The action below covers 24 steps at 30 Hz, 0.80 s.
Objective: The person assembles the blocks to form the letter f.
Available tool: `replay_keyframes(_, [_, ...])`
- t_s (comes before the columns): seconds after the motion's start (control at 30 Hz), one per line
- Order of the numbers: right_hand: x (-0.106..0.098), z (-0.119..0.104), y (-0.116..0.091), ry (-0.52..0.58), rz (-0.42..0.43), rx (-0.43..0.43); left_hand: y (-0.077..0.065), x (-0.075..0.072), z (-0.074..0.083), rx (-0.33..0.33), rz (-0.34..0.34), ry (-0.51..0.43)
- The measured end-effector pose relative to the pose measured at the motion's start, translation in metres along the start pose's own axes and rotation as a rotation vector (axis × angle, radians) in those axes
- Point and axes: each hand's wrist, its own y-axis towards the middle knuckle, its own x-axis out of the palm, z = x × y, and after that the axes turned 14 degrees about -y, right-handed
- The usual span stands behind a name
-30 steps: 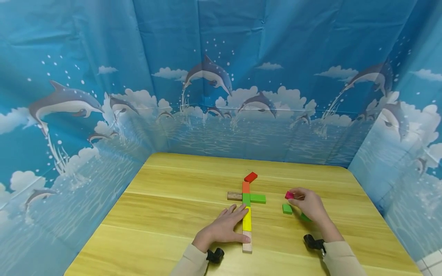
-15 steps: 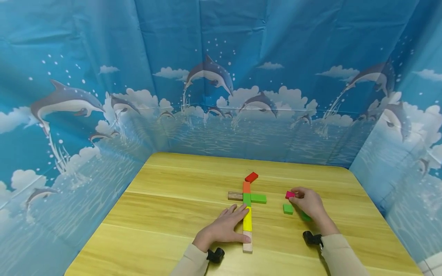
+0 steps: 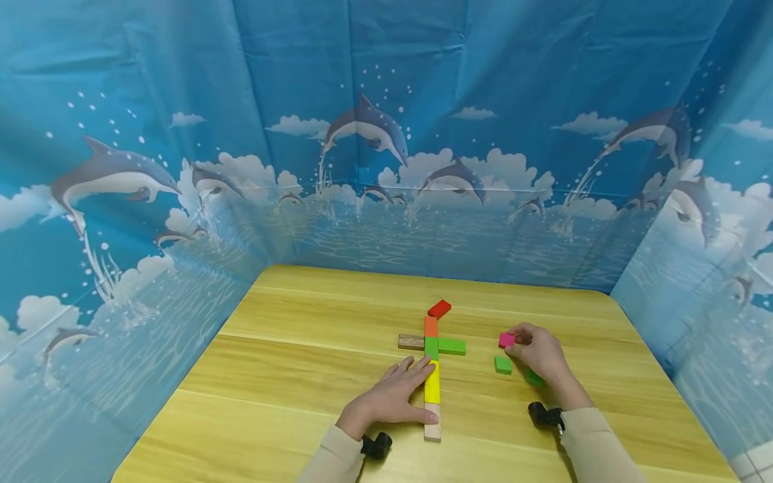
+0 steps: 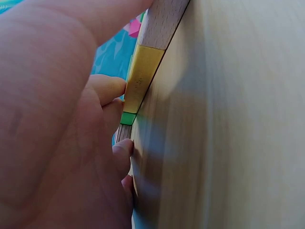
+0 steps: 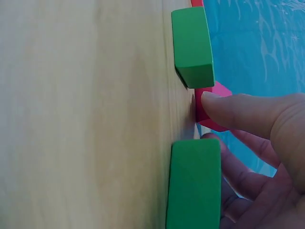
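My left hand [image 3: 395, 396] lies spread over a line of blocks. Its index fingertip touches the yellow block [image 3: 431, 386] near the far end, and its thumb rests on the pale wooden block [image 3: 432, 431]; the left wrist view shows the same yellow block [image 4: 143, 71] edge-on. Past it, a green block [image 3: 431, 348], an orange block [image 3: 431, 327] and a tilted red block [image 3: 439, 308] carry on the line. My right hand [image 3: 540, 352] pinches a pink block [image 3: 506, 340] between thumb and fingers, low at the tabletop. Two loose green blocks [image 5: 193, 45] sit nearby.
A brown wooden block [image 3: 410, 342] and a long green block [image 3: 451, 347] stick out sideways from the line. One loose green block [image 3: 534, 378] is partly under the right hand. A dolphin-print curtain [image 3: 386, 221] rises behind the wooden table [image 3: 290, 308].
The pink block has turned slightly in my right hand, and more of its top shows. My right wrist has shifted a little to the left. My left hand stays put.
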Motion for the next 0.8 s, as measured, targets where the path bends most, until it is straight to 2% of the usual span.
replay_keyframes(0.47, [0.0019,-0.0042,-0.0026,0.137,0.024,0.021,-0.0006,-0.0003,0.0012,0.003,-0.003,0.004])
replay_keyframes(0.8, [0.0051,-0.0063,-0.0015,0.149,0.056,0.021,-0.0009,-0.0003,0.0005,0.0,-0.002,-0.001])
